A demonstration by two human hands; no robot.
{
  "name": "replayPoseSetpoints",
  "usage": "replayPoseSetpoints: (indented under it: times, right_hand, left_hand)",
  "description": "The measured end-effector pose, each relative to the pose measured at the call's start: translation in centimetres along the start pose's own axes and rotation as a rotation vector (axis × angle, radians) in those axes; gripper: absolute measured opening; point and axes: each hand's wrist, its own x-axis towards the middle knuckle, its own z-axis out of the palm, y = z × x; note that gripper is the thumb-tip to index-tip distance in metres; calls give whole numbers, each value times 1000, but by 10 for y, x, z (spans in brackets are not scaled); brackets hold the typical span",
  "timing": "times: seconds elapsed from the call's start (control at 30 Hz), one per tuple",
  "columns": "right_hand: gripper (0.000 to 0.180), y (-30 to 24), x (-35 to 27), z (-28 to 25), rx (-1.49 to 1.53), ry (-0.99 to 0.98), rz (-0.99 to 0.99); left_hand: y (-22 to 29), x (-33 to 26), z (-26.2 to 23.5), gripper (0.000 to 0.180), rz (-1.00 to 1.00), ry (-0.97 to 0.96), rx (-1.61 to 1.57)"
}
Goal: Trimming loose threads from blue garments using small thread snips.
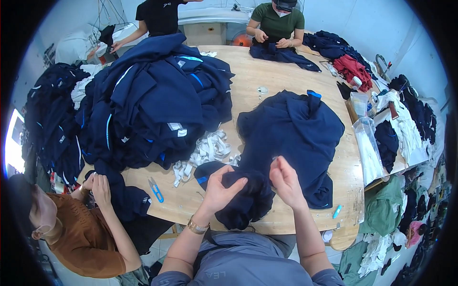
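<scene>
My left hand (pixel 220 190) grips a bunched navy garment (pixel 248 198) at the near table edge, thumb on top of the cloth. To its right my right hand (pixel 287 183) is raised with thumb and fingers pinched together. Whatever it pinches is too small to make out. Just beyond both hands lies a larger spread of navy garments (pixel 291 126) with a bright blue strip at its top. White elastic-like tapes (pixel 210 148) lie in a tangle left of it. Thread snips with blue handles (pixel 155 190) rest on the table to the left.
A tall heap of navy garments (pixel 152 95) covers the table's left half. Beside me on the left, a co-worker in brown (pixel 90 233) handles navy cloth; two more people are across the table. A small blue tool (pixel 337 211) and a clear plastic bag (pixel 367 148) are at right.
</scene>
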Motion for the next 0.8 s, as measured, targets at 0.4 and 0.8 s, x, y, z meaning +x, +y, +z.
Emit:
replayPoseSetpoints:
  times: [0.4, 0.8]
  right_hand:
    - [38, -15, 0, -12, -760, -252, -203]
    - [39, -16, 4, -14, -781, -319, -246]
  left_hand:
    - [9, -1, -6, 19, 39, -101, 63]
    - [12, 0, -2, 21, 40, -137, 72]
